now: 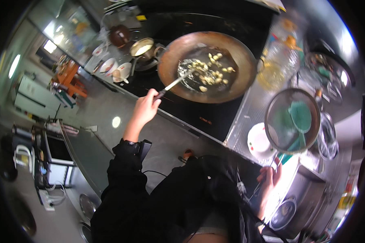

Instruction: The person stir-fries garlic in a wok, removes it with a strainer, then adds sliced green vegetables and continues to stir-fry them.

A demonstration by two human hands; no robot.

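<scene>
My left hand (145,104) grips the dark handle of a metal spatula (178,81), whose tip rests among pale pieces of food, apparently garlic cloves (216,73), in a large brown wok (246,60). Clear liquid pools in the bottom of the wok, with bubbles by the tip. My right hand (269,176) is low at the right, beside a white bowl (259,141). Its fingers are near or on the thin handle of a round mesh strainer (293,121); whether they grip it cannot be told. A green plastic ladle (300,117) shows in or through the strainer.
A pot with pale contents (142,48) stands left of the wok, near small bowls (109,66) and a brown lidded pot (119,35). Plastic oil bottles (272,71) stand right of the wok. A metal sink (304,194) is at lower right, and another counter (85,152) at the left.
</scene>
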